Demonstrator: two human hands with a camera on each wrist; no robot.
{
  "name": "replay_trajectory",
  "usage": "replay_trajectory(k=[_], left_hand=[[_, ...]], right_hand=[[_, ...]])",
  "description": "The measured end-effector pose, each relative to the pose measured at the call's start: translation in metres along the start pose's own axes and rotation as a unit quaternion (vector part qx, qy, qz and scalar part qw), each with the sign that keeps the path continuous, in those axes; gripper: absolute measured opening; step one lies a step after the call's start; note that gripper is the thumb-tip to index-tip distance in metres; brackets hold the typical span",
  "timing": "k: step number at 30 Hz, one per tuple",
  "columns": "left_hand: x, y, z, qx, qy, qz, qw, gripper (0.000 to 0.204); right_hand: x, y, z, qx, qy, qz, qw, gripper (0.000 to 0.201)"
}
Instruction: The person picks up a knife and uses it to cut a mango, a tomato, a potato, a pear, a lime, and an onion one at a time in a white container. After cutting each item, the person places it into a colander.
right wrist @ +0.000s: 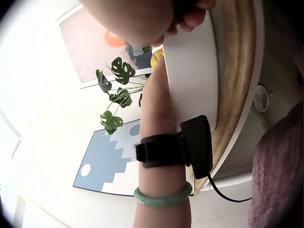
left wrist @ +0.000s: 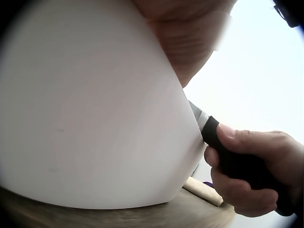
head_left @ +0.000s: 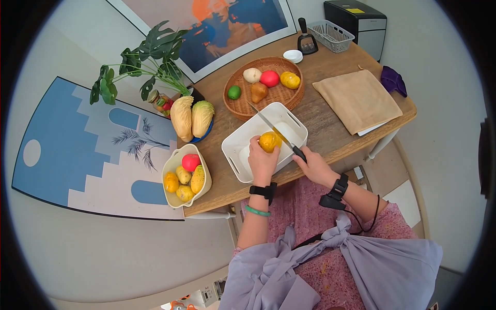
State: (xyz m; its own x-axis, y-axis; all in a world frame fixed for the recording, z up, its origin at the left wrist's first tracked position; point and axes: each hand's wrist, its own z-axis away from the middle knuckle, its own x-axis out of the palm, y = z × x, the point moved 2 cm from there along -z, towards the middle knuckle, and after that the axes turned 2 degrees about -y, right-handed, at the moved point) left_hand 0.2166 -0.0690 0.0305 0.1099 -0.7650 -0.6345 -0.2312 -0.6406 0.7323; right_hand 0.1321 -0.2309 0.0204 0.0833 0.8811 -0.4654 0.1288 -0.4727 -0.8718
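Observation:
My left hand [head_left: 262,160] grips a round yellow fruit [head_left: 267,142] over the white plastic tub [head_left: 238,166]. In my right hand [head_left: 316,168] is the black handle of a knife [head_left: 269,124], its blade slanting across the tub right beside the fruit. The left wrist view shows the fingers of the right hand [left wrist: 251,175] wrapped round that handle, while the tub's wall [left wrist: 95,118] hides most of the blade. A sliver of the fruit [right wrist: 156,57] shows past the left hand [right wrist: 159,99] in the right wrist view.
Behind the tub, a wicker tray [head_left: 235,107] bears several fruits. A cream bin [head_left: 178,200] of yellow and red produce stands left, near two cabbages [head_left: 191,119] and a potted plant [head_left: 160,59]. A tan cloth bag [head_left: 356,101] lies right; a grey basket [head_left: 333,37] sits behind.

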Motion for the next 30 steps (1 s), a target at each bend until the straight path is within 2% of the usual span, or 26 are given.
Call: replay_trajectory(k=[16, 18, 21, 30], left_hand=[[-0.0014, -0.0024, 0.0006, -0.01, 0.028, -0.079, 0.996, 0.06], [-0.0013, -0.0022, 0.0027, 0.032, 0.065, -0.125, 0.99, 0.059], [0.0008, -0.002, 0.002, 0.016, 0.02, -0.103, 0.994, 0.062], [-0.0003, -0.0015, 0.0001, 0.019, 0.036, -0.066, 0.997, 0.062]], right_hand=[[-0.0027, -0.0003, 0.0003, -0.016, 0.019, -0.013, 1.0, 0.031], [-0.0013, 0.0018, 0.0, -0.009, 0.016, -0.014, 1.0, 0.031], [-0.0036, 0.002, 0.0007, -0.003, 0.008, -0.008, 1.0, 0.031], [-0.0021, 0.0033, 0.0028, -0.016, 0.014, -0.009, 1.0, 0.032]])
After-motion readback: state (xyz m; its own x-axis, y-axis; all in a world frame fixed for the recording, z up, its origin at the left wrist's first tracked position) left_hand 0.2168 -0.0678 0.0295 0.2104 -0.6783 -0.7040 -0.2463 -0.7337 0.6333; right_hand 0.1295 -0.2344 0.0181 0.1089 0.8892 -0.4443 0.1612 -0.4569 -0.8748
